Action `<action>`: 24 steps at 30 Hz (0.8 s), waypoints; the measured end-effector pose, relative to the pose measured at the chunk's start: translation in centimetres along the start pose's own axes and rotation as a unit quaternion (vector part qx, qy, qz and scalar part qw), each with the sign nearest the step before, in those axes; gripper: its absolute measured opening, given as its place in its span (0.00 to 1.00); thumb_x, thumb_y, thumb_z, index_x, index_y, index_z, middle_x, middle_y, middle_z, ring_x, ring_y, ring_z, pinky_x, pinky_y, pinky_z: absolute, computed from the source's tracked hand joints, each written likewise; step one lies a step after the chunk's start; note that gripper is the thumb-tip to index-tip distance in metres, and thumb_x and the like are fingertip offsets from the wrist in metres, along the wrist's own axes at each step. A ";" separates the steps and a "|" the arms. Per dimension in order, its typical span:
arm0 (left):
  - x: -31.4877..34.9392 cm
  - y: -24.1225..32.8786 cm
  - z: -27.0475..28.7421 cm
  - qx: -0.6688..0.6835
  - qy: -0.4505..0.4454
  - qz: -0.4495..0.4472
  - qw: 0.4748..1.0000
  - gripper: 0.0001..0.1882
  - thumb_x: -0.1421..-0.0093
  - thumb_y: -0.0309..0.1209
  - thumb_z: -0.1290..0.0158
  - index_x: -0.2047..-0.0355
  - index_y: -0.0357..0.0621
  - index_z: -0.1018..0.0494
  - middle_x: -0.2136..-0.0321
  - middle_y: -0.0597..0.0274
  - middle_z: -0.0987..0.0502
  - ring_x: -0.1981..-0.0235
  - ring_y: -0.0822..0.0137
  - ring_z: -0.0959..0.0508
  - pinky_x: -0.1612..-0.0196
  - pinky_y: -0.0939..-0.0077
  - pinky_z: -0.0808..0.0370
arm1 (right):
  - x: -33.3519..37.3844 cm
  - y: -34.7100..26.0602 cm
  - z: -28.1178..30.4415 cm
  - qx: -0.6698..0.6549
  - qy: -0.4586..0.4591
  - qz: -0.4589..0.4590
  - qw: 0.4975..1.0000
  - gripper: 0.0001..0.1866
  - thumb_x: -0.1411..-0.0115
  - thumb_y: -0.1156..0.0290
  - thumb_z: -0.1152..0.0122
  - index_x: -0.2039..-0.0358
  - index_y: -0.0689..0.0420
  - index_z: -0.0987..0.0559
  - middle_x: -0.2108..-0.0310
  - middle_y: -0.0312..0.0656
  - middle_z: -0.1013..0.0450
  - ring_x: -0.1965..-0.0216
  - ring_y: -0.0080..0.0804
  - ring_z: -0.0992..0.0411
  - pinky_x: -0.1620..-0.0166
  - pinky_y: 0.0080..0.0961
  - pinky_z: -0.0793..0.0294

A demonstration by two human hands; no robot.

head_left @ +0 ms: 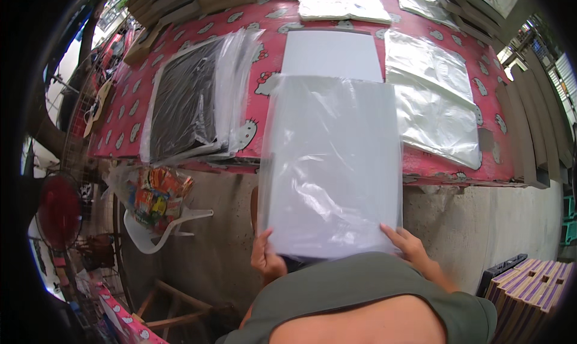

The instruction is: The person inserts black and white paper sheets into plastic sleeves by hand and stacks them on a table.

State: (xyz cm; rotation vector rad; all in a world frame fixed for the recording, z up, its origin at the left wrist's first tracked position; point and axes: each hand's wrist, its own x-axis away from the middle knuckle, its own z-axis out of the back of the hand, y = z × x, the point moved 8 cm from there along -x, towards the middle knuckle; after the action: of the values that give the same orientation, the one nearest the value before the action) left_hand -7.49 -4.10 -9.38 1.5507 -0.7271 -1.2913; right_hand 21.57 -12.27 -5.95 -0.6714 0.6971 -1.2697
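At the lower edge of the head view, both hands grip one thing: left hand [267, 258] clenched on the bottom-left corner, right hand [407, 245] pinching the bottom-right corner of a clear plastic bag w/ a white sheet inside [332, 163]. The bagged sheet is held up, tilted, its top edge over the near rim of the bench [433, 163].

Step in hand, by the look of it: sheet seated in its sleeve, being checked or squared. Next move prob. calls for an even two-corner hold so the film doesn't slip or crease.

Film is thin, glossy, wrinkled; sheet flat, stiff, rectangular. Beyond: a bare white sheet [332, 55] on the pink patterned cover, a pile of empty clear bags [436, 97] to the right, a bagged black stack [186, 100] to the left.
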 end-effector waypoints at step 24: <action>-26.9 -11.2 3.5 -0.432 -0.085 -0.273 0.855 0.18 0.41 0.35 0.58 0.51 0.45 0.36 0.44 0.51 0.45 0.42 0.54 0.48 0.43 0.52 0.53 | -25.9 -0.6 0.2 -0.125 0.175 0.066 0.974 0.09 0.54 0.76 0.39 0.70 0.57 0.23 0.72 0.42 0.28 0.71 0.29 0.27 0.68 0.25 0.29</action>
State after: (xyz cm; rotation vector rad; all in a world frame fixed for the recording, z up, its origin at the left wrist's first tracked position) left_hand -19.34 22.76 -9.26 0.8971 0.2563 -1.8414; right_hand 17.28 13.11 -2.96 -0.5969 1.1884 -1.1987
